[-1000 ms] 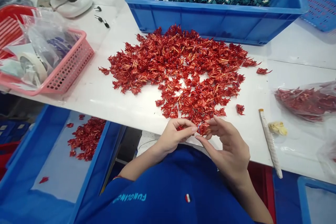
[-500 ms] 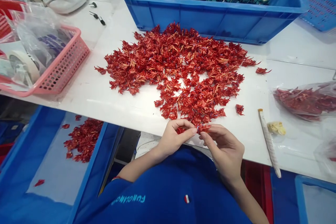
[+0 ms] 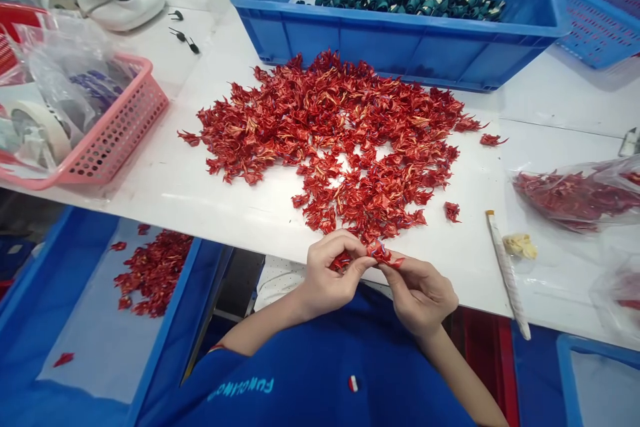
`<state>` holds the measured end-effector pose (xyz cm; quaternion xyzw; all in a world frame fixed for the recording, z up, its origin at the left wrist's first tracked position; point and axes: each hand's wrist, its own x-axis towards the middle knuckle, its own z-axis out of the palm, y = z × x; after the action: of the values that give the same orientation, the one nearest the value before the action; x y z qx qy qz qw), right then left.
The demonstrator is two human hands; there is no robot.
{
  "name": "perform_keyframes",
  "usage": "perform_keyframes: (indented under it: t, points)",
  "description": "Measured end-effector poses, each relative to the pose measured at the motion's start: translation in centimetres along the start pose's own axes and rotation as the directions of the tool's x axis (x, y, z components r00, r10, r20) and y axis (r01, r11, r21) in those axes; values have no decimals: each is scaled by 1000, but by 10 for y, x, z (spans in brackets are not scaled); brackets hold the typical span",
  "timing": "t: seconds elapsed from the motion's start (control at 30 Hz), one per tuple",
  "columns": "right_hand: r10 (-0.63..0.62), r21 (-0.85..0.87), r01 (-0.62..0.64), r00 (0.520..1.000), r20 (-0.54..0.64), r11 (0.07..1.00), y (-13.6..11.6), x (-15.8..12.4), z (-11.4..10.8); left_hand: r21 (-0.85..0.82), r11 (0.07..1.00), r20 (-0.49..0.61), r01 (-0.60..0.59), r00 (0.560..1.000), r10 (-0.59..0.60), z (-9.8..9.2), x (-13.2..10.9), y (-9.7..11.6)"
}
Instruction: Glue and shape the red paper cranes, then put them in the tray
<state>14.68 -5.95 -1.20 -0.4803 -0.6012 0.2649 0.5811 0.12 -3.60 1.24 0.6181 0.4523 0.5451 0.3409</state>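
Red folded piece [image 3: 380, 252] pinched at right hand [image 3: 419, 295] fingertips, touching left hand [image 3: 330, 273], whose fingers clamp second piece [image 3: 341, 261]. Pile [image 3: 350, 147] lies just beyond the fingers. Pinching in hand; both grips closed.

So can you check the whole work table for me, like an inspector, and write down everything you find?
Surface: white table, with red shapes spread across it.
Job's things: a heap of folded red paper shapes in front of the person.
Hands: the left hand pinches a small red shape; the right hand pinches another red shape close beside it.
Clutter: pink plastic basket with clear plastic bags and a tape roll; a clear bag of red shapes on the right.
Cables: nothing seen.
Surroundings: blue crate of teal folded shapes behind the heap; blue bin below the table holding more red shapes.
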Motion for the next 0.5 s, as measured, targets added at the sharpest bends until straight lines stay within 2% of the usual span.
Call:
perform_keyframes:
  t: [0.1,0.23,0.33,0.5]
  points:
    - [-2,64,2,1000,3,998,0,5,1,20,998,5,-64,998,64,0,2,-2]
    - [88,213,-84,996,-7,973,-3,10,2,44,987,54,-156,987,153,-2,5,-6]
    - [111,240,-101,993,-28,965,-4,9,3,28,989,101,-144,985,141,-4,6,-8]
    - [90,175,-83,995,-36,981,-3,3,5,10,996,155,-90,984,87,-6,5,-7]
